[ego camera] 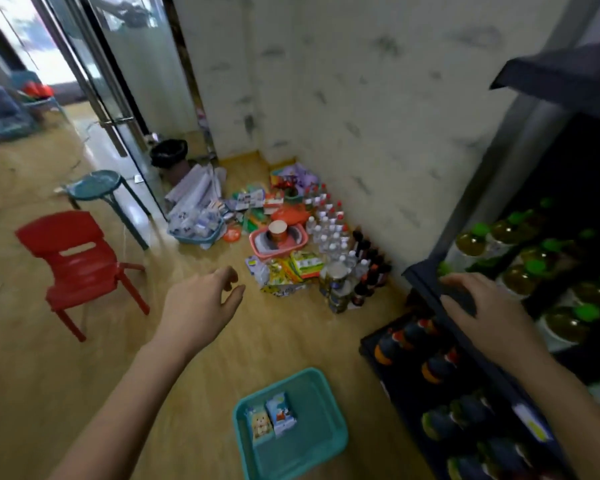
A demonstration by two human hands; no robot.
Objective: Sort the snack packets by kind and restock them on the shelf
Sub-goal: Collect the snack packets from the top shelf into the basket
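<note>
A teal basket sits on the wooden floor near the bottom middle, with two small snack packets lying side by side inside it. My left hand hovers above the floor, empty, fingers loosely curled and apart. My right hand rests palm down on the front edge of the dark shelf at the right, holding nothing. More snack packets lie in a heap on the floor by the wall.
Bottles with green caps fill the shelf; dark bottles fill its lower tier. Clear bottles, a pink basket and a blue basket crowd the corner. A red chair and teal stool stand left.
</note>
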